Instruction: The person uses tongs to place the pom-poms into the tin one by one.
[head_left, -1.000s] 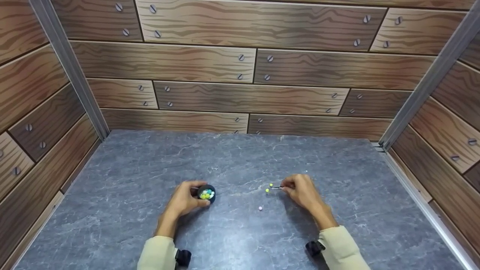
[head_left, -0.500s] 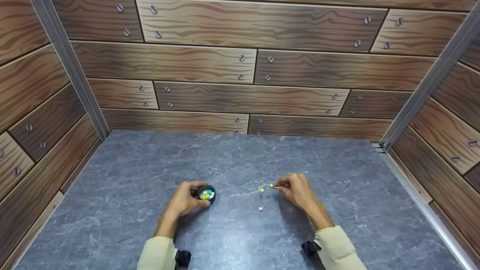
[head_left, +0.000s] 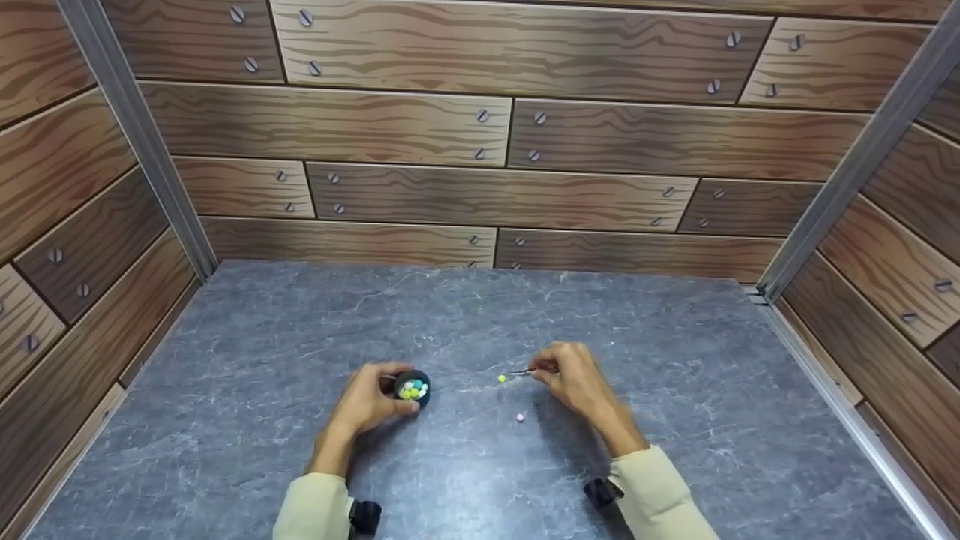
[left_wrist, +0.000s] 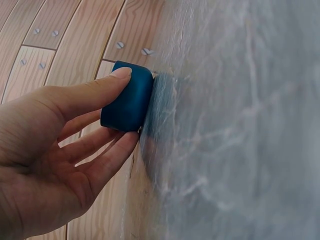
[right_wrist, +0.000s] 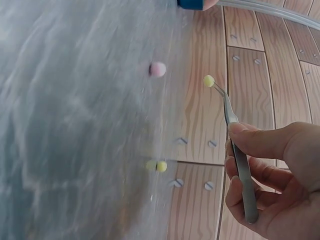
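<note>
My left hand (head_left: pixel 366 401) holds a small dark blue cup (left_wrist: pixel 134 100) on the tabletop, thumb on one side and fingers on the other. Several yellow, white and teal balls (head_left: pixel 413 390) lie inside it. To the right, my right hand (head_left: pixel 576 381) pinches metal tweezers (right_wrist: pixel 241 162) that point left. Their bent tips grip a yellow ball (right_wrist: pixel 208 81), raised off the table. A pink ball (head_left: pixel 520 418) rests on the table between the hands, nearer me. In the right wrist view another yellow ball (right_wrist: pixel 161 166) sits on the table; the head view does not show it.
The grey marbled tabletop (head_left: pixel 480 315) is enclosed by wood-patterned panels (head_left: pixel 420 127) at the back and sides. Metal posts (head_left: pixel 142 142) stand at the back corners. A tiny white speck (head_left: pixel 613 343) lies beyond my right hand.
My right hand has moved left, carrying the yellow ball in the tweezers toward the cup. The other yellow ball has dropped out of sight in the head view. My left hand stays put.
</note>
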